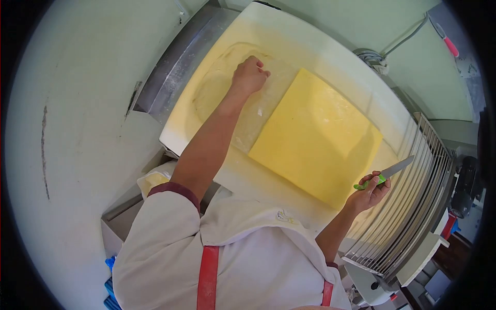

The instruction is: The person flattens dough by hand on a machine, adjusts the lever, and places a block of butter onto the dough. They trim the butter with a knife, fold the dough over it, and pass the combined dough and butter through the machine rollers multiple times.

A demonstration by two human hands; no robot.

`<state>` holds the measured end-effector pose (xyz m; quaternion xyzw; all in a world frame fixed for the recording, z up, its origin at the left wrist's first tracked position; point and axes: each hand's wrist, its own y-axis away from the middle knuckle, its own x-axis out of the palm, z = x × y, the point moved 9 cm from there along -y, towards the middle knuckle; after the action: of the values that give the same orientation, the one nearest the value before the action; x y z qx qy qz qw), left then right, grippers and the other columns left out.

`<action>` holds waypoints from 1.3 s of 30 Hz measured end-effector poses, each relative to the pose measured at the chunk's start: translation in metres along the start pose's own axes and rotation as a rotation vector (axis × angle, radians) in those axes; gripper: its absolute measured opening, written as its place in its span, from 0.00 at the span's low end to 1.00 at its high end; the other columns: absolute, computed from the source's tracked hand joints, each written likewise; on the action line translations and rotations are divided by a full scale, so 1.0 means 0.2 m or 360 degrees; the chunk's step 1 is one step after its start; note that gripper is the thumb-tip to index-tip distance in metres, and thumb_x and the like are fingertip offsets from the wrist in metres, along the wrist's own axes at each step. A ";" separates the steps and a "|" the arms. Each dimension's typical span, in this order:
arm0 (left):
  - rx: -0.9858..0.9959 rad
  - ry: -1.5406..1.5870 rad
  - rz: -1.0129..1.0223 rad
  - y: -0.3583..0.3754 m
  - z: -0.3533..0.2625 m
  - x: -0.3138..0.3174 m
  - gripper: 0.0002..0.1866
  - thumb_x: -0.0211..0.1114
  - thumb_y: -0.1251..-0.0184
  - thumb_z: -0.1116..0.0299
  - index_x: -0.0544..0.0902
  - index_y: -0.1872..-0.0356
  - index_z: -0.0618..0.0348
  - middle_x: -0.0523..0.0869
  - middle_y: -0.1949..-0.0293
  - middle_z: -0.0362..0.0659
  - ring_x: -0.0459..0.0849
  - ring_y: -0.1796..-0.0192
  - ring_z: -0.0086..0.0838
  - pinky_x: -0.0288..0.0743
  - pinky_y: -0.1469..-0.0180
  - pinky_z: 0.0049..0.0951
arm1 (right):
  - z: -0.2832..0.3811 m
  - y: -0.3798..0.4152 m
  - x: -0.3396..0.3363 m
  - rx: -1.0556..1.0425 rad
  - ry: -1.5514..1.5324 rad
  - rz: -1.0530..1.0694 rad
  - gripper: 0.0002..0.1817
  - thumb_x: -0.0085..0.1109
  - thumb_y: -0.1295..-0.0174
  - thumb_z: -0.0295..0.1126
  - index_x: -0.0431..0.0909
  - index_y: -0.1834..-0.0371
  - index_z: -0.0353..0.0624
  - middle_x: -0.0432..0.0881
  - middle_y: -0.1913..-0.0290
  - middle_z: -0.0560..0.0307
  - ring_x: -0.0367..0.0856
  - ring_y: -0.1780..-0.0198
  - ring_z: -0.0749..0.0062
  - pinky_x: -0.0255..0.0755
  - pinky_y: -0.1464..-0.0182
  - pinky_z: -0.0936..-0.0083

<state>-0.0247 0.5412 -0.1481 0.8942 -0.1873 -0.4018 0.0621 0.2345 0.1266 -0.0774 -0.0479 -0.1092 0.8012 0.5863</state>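
The yellow sheet [316, 137], smooth and four-cornered, lies flat on the white desk [305, 39]. It has a faint pale dusting towards its far edge and a soft shadow over its right part.

The right hand [370, 195] is just beside the sheet's right corner, palm partly turned up. Its fingers are wrapped around the bright green handle of a knife [398, 167], clamped on it. The plain metal blade points away from the sheet, up and to the right, towards the wire rack [413, 206] that stands to the right of the sheet.

The left hand [250, 76] is to the left of the sheet, apart from it, with the forearm reaching across the desk's left part. Its fingers are curled inward; whether the fingertips meet or pinch anything cannot be told, nor whether the hand touches the surface below. Around and under it, the desk shows a whitish, powdery patch with curved marks.

Farther left of the sheet, past the desk's edge, is a grey metal surface [168, 64] with pale smudges. Beyond the sheet's far side, off the desk, a grey cable [369, 55] lies coiled, and farther right of it is a tool with a pink handle [451, 47]. Nearer the person than the sheet are a white garment [263, 268] and red straps [208, 276].
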 end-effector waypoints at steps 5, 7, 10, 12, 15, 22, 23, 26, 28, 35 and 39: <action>-0.0063 -0.0290 0.0073 -0.01 -0.08 0.06 0.18 0.71 0.43 0.58 0.82 0.56 0.57 0.87 0.58 0.46 0.85 0.52 0.37 0.77 0.50 0.36 | -0.03 0.01 0.06 0.0021 -0.0053 0.0115 0.12 0.53 0.30 0.28 0.68 0.46 0.41 0.77 0.60 0.56 0.73 0.71 0.78 0.66 0.73 0.82; -0.0107 -0.0316 0.0229 -0.03 -0.08 0.10 0.15 0.71 0.43 0.57 0.83 0.61 0.55 0.87 0.58 0.44 0.84 0.50 0.37 0.76 0.48 0.39 | -0.03 0.01 0.06 0.0015 -0.0049 0.0117 0.13 0.55 0.31 0.29 0.67 0.46 0.41 0.78 0.61 0.56 0.73 0.72 0.78 0.67 0.74 0.83; 0.0129 -0.0265 0.0134 -0.01 -0.15 0.08 0.14 0.67 0.38 0.59 0.82 0.62 0.61 0.87 0.61 0.47 0.86 0.57 0.34 0.77 0.52 0.34 | -0.04 0.01 0.06 0.0006 -0.0069 0.0160 0.13 0.54 0.31 0.29 0.67 0.47 0.40 0.77 0.61 0.56 0.73 0.71 0.78 0.67 0.73 0.83; 0.0175 0.0089 0.0197 -0.01 -0.14 0.11 0.11 0.66 0.36 0.60 0.83 0.64 0.58 0.88 0.61 0.46 0.86 0.60 0.34 0.77 0.54 0.34 | -0.05 0.02 0.06 0.0050 -0.0041 0.0167 0.13 0.53 0.31 0.28 0.67 0.46 0.40 0.77 0.61 0.57 0.73 0.70 0.79 0.67 0.73 0.83; -0.0007 0.0924 0.0417 0.04 -0.07 0.19 0.11 0.65 0.34 0.61 0.82 0.66 0.59 0.87 0.65 0.46 0.84 0.65 0.31 0.77 0.58 0.32 | -0.08 0.05 0.09 0.0175 -0.0047 0.0214 0.13 0.52 0.30 0.27 0.67 0.45 0.39 0.77 0.61 0.57 0.72 0.70 0.80 0.67 0.72 0.84; 0.0450 0.0146 0.0533 0.21 -0.11 0.17 0.13 0.65 0.32 0.62 0.77 0.69 0.63 0.82 0.74 0.43 0.79 0.73 0.25 0.71 0.69 0.27 | -0.24 0.18 0.34 0.0586 -0.0039 0.0563 0.13 0.50 0.31 0.24 0.67 0.44 0.40 0.76 0.61 0.59 0.71 0.71 0.83 0.67 0.73 0.85; 0.0480 0.0213 0.0472 0.20 -0.11 0.16 0.13 0.64 0.32 0.63 0.77 0.69 0.63 0.81 0.75 0.43 0.78 0.74 0.25 0.71 0.69 0.27 | -0.25 0.18 0.39 0.0627 -0.0007 0.0619 0.13 0.50 0.31 0.24 0.67 0.44 0.39 0.76 0.61 0.59 0.71 0.71 0.84 0.67 0.73 0.86; 0.0478 0.0569 0.0323 0.16 -0.09 0.14 0.13 0.63 0.31 0.63 0.76 0.69 0.64 0.78 0.78 0.42 0.74 0.76 0.26 0.70 0.69 0.27 | -0.26 0.18 0.48 0.0673 0.0028 0.0732 0.12 0.48 0.31 0.23 0.68 0.45 0.39 0.75 0.62 0.61 0.70 0.72 0.86 0.66 0.74 0.87; 0.0325 0.1010 0.0289 0.17 -0.04 0.15 0.14 0.62 0.30 0.62 0.76 0.69 0.64 0.76 0.79 0.42 0.72 0.76 0.28 0.70 0.68 0.29 | -0.28 0.19 0.50 0.0711 0.0032 0.0784 0.12 0.48 0.31 0.23 0.68 0.45 0.39 0.75 0.62 0.61 0.70 0.72 0.86 0.66 0.75 0.87; 0.0256 0.0678 -0.0134 0.13 0.01 0.03 0.18 0.61 0.29 0.58 0.74 0.71 0.63 0.73 0.81 0.43 0.67 0.78 0.26 0.66 0.71 0.33 | -0.33 0.20 0.51 0.0746 0.0200 0.0810 0.12 0.48 0.30 0.24 0.68 0.45 0.39 0.76 0.63 0.61 0.69 0.74 0.87 0.64 0.77 0.88; 0.0047 0.0495 0.0214 0.18 0.10 0.08 0.25 0.65 0.32 0.52 0.71 0.80 0.62 0.67 0.85 0.40 0.62 0.80 0.24 0.62 0.74 0.33 | -0.33 0.20 0.52 0.0764 0.0297 0.0833 0.12 0.49 0.30 0.25 0.68 0.45 0.40 0.76 0.65 0.63 0.69 0.75 0.87 0.64 0.77 0.88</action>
<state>-0.0408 0.5030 -0.1632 0.9318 -0.2408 -0.2507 0.1039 0.1785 0.2220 -0.1457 -0.0080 0.1518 0.9191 0.3635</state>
